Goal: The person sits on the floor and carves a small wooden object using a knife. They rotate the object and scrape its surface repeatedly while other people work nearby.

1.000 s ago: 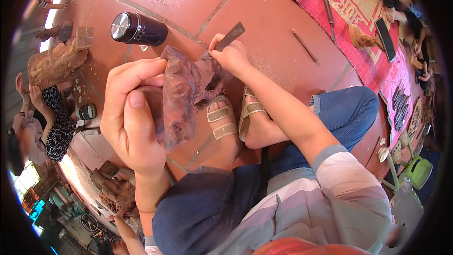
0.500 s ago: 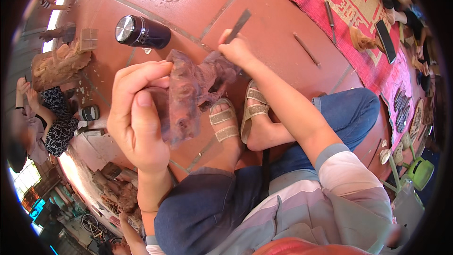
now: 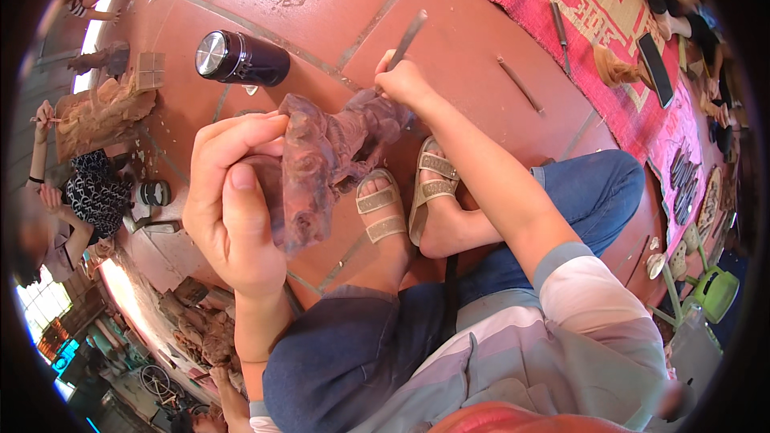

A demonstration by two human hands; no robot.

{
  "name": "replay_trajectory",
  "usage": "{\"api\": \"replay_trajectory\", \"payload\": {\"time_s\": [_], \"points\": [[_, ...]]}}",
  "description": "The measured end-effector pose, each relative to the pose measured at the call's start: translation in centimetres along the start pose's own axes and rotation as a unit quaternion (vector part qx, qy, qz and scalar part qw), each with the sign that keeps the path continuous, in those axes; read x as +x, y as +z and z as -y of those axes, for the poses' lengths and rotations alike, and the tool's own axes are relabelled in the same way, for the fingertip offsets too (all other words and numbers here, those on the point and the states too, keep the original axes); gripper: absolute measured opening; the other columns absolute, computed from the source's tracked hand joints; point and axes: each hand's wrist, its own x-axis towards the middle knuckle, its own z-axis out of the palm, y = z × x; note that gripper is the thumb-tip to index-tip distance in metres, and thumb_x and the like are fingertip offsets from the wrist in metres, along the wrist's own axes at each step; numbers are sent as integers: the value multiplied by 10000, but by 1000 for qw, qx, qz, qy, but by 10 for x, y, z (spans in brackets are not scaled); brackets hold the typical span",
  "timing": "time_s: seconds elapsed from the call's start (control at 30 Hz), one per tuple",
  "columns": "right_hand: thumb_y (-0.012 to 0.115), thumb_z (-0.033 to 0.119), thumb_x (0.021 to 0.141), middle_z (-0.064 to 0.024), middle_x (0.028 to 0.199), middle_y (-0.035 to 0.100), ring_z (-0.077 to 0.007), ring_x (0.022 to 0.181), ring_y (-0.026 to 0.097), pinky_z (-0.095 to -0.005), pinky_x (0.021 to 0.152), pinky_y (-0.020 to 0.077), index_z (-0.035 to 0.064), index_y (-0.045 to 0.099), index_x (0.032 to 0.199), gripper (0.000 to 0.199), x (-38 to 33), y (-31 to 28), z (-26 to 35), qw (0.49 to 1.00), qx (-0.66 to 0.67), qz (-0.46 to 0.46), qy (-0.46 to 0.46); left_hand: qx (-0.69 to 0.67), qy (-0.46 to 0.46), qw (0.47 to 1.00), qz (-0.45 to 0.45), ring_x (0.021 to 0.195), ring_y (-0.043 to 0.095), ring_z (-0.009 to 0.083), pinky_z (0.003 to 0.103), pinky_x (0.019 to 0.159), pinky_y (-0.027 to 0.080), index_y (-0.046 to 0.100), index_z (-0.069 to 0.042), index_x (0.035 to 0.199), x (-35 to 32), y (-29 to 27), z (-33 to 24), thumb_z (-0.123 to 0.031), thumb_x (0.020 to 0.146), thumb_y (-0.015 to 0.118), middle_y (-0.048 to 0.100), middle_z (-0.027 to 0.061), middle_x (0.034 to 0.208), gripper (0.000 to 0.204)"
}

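Floor (image 3: 481,56): red-brown tiles, wood chips scattered near the top edge. Red patterned mat (image 3: 593,8) covers the upper right.

Person seated, blue jeans, striped sleeves, both feet in beige sandals (image 3: 405,196) flat on the tiles.

Wood carving (image 3: 321,164): dark reddish, knobbly relief, held up off the floor above the sandals, between the two hands. Long axis runs lower left to upper right.

Left hand (image 3: 233,208): fingers closed around the carving's lower-left end, thumb laid along its near face.

Right hand (image 3: 405,84): fingers closed on a chisel (image 3: 407,36), hand resting on the carving's upper-right end. Handle sticks up and away from the hand; the tip is hidden, so contact point can't be told.

Dark metal flask (image 3: 241,58) lies on its side on the tiles, just above the carving, not touching it.

Another person in a black-and-white patterned top (image 3: 96,188) sits at the left edge beside a pale wooden figure (image 3: 100,112).

Two spare chisels (image 3: 520,84) lie near the mat; a dark flat slab (image 3: 656,64) lies on the mat.
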Motion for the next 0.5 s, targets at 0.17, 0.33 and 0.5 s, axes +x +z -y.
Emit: {"api": "replay_trajectory", "payload": {"time_s": [0.17, 0.33, 0.5], "points": [[586, 89, 681, -82, 709, 628, -222, 710, 620, -333, 636, 479, 90, 577, 708, 29, -29, 14, 13, 983, -102, -61, -142, -1, 0, 1000, -8, 956, 514, 228, 319, 861, 377, 565, 92, 971, -1, 1, 2, -188, 863, 398, 554, 184, 1021, 344], [581, 61, 675, -91, 677, 612, -219, 648, 611, -335, 576, 472, 64, 565, 739, 66, -22, 18, 13, 980, -84, -76, -161, -11, -2, 1000, -4, 959, 514, 226, 316, 867, 375, 563, 93, 972, -1, 0, 3, -184, 865, 398, 548, 178, 1029, 340], [590, 91, 678, -80, 723, 623, -243, 731, 617, -350, 655, 474, 97, 570, 746, 71, -2, 5, 10, 997, -67, 21, -19, -22, -1, 1000, -1, 954, 515, 218, 304, 857, 379, 560, 96, 971, -1, 1, 1, -178, 863, 412, 543, 171, 1028, 330]]}}
